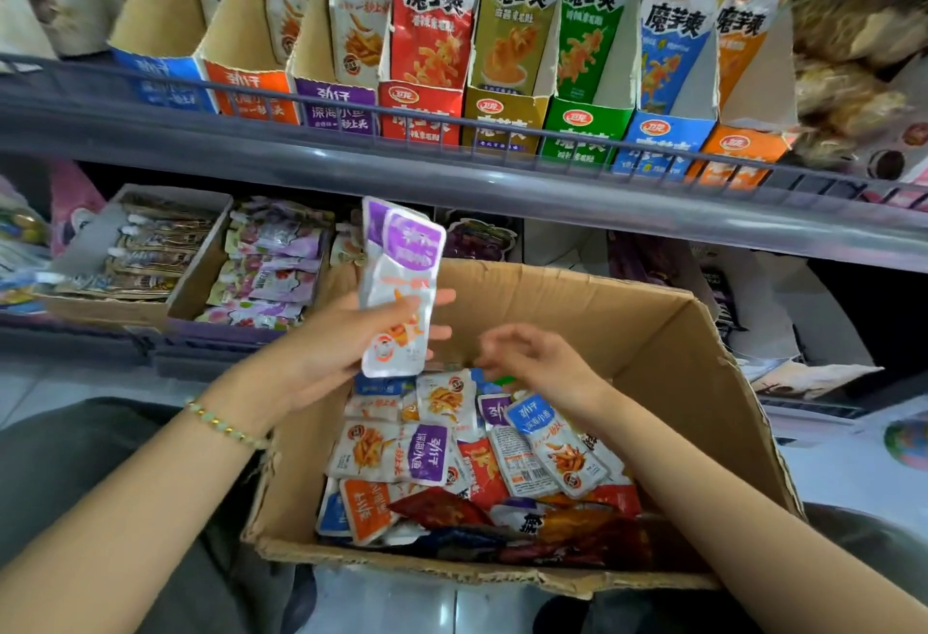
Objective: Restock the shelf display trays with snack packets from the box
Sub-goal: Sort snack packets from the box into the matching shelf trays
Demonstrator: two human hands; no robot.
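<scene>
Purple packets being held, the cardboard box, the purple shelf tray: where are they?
Purple packets (406,268), head view, white middle of the front packet.
Cardboard box (627,332), head view, bare inner wall.
Purple shelf tray (326,113), head view, front panel.

Grey metal shelf (552,191) with wire front rail (301,98); dim recess beneath; pale glossy floor (75,382) below

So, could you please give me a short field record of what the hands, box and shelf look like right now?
left grip: holds purple-topped snack packets upright above the box
right grip: fingers loosely curled, holding nothing, over the box
cardboard box: open, mixed packets lying inside
purple display tray: on upper shelf, between orange tray and red tray, with stocked packets standing in it
</scene>
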